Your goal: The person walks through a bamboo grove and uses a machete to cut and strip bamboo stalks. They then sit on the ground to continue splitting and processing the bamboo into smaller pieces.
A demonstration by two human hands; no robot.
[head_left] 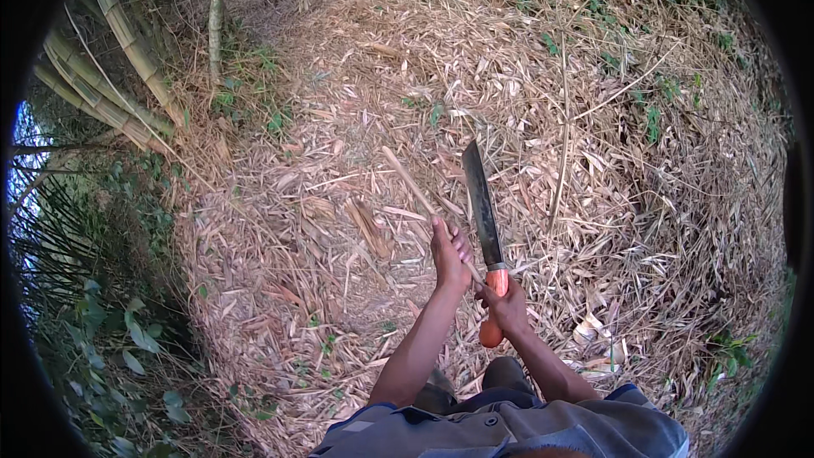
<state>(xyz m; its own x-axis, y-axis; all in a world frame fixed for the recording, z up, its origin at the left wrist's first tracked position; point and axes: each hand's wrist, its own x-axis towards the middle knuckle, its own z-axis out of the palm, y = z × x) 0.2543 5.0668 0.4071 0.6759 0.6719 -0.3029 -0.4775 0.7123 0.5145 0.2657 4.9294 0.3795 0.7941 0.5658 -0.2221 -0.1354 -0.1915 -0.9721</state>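
My left hand [450, 253] is closed round a thin, pale wooden stick [407, 176]. The stick slants up and to the left, away from me, and its lower end reaches toward my other hand. My right hand [507, 309] grips a machete [482, 203] by its orange handle [498, 282]. The dark, straight blade points away from me and leans slightly left, beside the stick. The rounded butt of the handle shows below my right hand. Whether my right fingers also touch the stick's lower end, I cannot tell.
Dry leaves and bamboo husks [356, 203] cover the ground. Thick bamboo stalks [127, 30] stand at the far left, with an upright stem [217, 17] beside them. A thin dry branch [564, 136] rises at right. Green leaves [127, 339] crowd the lower left.
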